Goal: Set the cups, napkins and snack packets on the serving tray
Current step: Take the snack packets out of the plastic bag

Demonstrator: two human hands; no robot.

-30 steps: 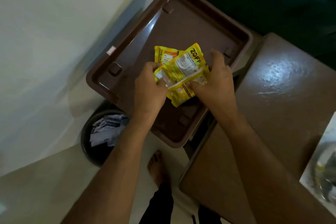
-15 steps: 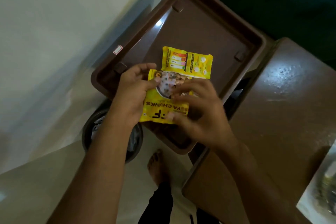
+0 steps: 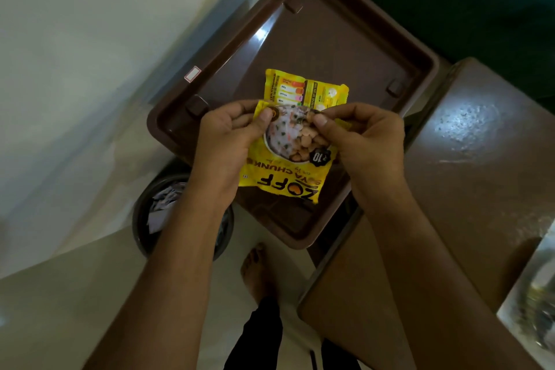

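Note:
A brown plastic serving tray (image 3: 336,39) sits tilted across the top middle of the view, overhanging a brown table. One yellow snack packet (image 3: 312,90) lies flat on the tray floor, back side up. A second yellow soya-chunks packet (image 3: 288,165) is held over the tray's near half. My left hand (image 3: 228,141) pinches its upper left corner and my right hand (image 3: 363,141) pinches its upper right edge. No cups or napkins are in view.
A glossy brown table (image 3: 480,159) fills the right side. A dark round bin (image 3: 168,219) with crumpled paper stands on the floor below the tray's left corner. My bare foot (image 3: 255,270) is beneath. A shiny wrapped item (image 3: 537,300) lies at the right edge.
One packet has been laid flat on the tray. Both hands drew the other packet nearer, turned it face up, and shifted their grip to its upper corners.

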